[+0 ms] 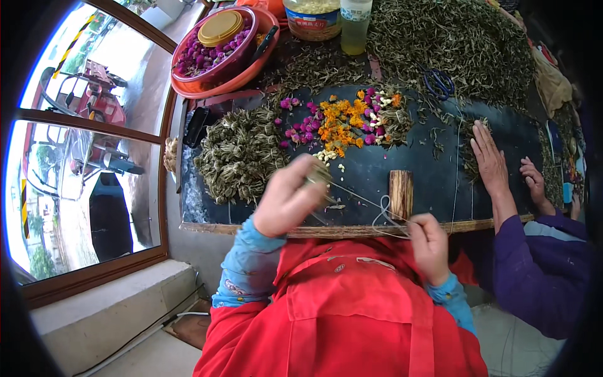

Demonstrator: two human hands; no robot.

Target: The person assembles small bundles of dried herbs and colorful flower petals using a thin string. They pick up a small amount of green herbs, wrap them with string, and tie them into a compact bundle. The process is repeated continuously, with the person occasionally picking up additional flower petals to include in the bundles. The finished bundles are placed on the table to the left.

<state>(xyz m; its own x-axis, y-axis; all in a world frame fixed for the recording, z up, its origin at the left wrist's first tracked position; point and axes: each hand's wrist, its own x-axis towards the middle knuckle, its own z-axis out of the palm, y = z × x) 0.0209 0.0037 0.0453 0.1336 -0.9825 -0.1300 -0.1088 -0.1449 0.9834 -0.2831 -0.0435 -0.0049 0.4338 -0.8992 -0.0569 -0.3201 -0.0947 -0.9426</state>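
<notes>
My left hand [290, 196], raised over the table's front edge, is closed on a small bundle of dried leaves [321, 171], partly hidden by the fingers and blurred. A thin white string [383, 210] runs from this bundle and loops toward my right hand [429, 244], whose fingers pinch it at the table edge. Between the hands stands a short wooden block [400, 193], with the string passing close to it. Beyond my left hand lie orange flowers [342, 122], purple round blossoms [303, 131] and small white buds [325, 155]. Many tied leaf bundles [235, 157] are heaped at the left.
A large mound of loose dried leaves [452, 47] covers the far right. Blue-handled scissors [438, 84] lie before it. A basin of purple blossoms [217, 60], a jar [313, 22] and a bottle [355, 28] stand behind. At right, a co-worker's hand [488, 157] rests on leaves.
</notes>
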